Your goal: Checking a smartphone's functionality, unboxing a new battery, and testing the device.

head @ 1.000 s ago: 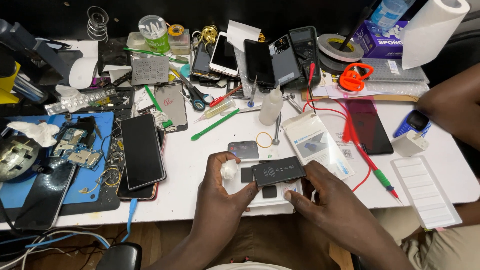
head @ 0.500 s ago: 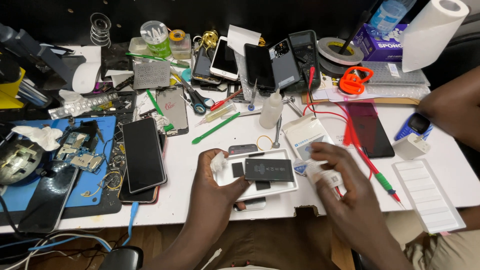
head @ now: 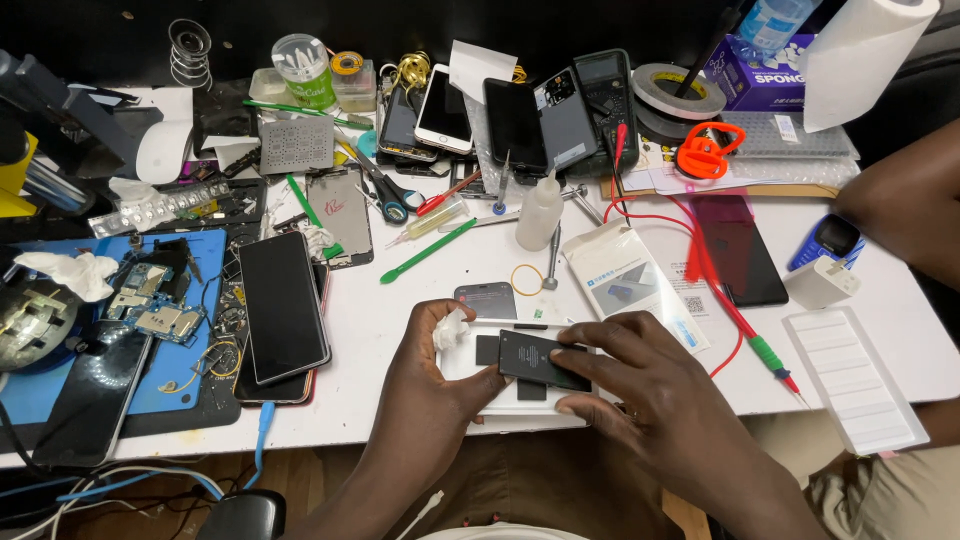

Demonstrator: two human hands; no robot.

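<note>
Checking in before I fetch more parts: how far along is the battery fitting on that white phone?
Done: the white phone lies back-open on the table. In hand: the right hand presses the black battery onto it; the left hand steadies the phone, a white tissue in its fingers. Left: no back cover is on yet.

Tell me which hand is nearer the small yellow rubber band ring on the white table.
Right. The right hand lies just below the yellow rubber band; the left hand sits lower and further left.
</note>
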